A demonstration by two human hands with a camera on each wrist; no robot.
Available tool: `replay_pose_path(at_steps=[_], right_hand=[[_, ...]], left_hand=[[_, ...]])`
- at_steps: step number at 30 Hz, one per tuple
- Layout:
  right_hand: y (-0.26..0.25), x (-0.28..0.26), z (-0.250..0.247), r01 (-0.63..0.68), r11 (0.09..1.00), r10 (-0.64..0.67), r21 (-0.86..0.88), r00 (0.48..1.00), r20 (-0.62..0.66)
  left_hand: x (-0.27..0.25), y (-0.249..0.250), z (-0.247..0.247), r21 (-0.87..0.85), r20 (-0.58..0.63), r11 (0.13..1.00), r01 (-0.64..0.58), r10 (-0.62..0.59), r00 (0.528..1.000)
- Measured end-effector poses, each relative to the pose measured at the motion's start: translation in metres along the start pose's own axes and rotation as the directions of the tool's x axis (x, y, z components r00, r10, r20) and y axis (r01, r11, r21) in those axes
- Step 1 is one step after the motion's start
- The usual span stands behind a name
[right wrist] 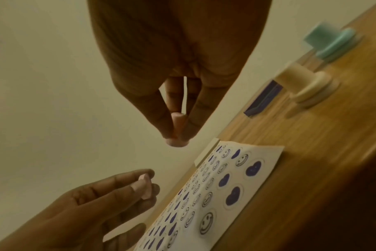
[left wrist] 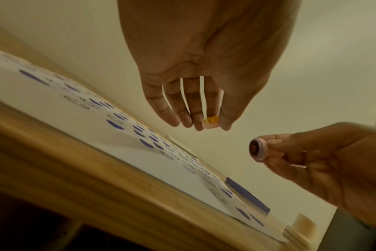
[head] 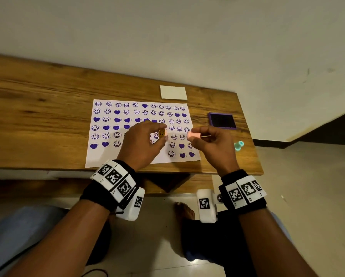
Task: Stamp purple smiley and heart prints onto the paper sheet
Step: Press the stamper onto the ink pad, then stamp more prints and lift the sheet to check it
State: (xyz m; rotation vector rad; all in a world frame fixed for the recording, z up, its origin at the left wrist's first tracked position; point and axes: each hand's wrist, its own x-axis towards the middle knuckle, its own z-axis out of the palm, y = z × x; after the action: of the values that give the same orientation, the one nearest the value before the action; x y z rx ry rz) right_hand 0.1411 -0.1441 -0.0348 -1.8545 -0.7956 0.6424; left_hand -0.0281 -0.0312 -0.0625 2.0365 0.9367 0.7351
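Observation:
The white paper sheet lies on the wooden table, covered with several rows of purple smiley and heart prints. Above its right half, my left hand pinches a small pink cap with a yellow smiley top, seen close up as the cap in the left wrist view. My right hand pinches a pink stamp sideways between thumb and fingers. The stamp's round inked face points toward the left hand. Both hands hover above the sheet, a short gap apart.
A purple ink pad lies open right of the sheet. A teal stamp lies near the table's right edge, with a cream stamp next to it. A white card sits behind the sheet. The wall stands close behind the table.

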Motion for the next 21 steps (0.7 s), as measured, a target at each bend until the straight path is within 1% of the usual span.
replay_pose_path(at_steps=[3, 6, 8, 11, 15, 21], right_hand=[[-0.001, 0.002, 0.000, -0.029, 0.987, 0.027, 0.161, 1.000, 0.014], [-0.004, 0.003, 0.001, -0.079, 0.944, 0.060, 0.321, 0.996, 0.069], [-0.004, 0.005, 0.002, -0.102, 0.916, 0.056, 0.389, 0.990, 0.127], [-0.004, 0.007, 0.003, -0.089, 0.909, 0.019, 0.407, 0.985, 0.172], [-0.004, 0.008, 0.006, -0.040, 0.916, -0.041, 0.399, 0.981, 0.192], [-0.004, 0.006, 0.008, -0.019, 0.908, -0.067, 0.417, 0.980, 0.190]], left_hand=[[0.001, 0.005, 0.002, -0.121, -0.044, 0.991, 0.051, -0.057, 0.997], [0.001, 0.013, 0.006, -0.237, -0.021, 0.966, 0.101, -0.109, 0.994], [0.002, 0.016, 0.008, -0.293, 0.015, 0.949, 0.114, -0.115, 0.993], [0.002, 0.020, 0.008, -0.358, 0.044, 0.927, 0.113, -0.104, 0.994], [0.002, 0.024, 0.008, -0.454, 0.070, 0.884, 0.115, -0.093, 0.993], [0.001, 0.026, 0.007, -0.487, 0.103, 0.865, 0.120, -0.080, 0.992]])
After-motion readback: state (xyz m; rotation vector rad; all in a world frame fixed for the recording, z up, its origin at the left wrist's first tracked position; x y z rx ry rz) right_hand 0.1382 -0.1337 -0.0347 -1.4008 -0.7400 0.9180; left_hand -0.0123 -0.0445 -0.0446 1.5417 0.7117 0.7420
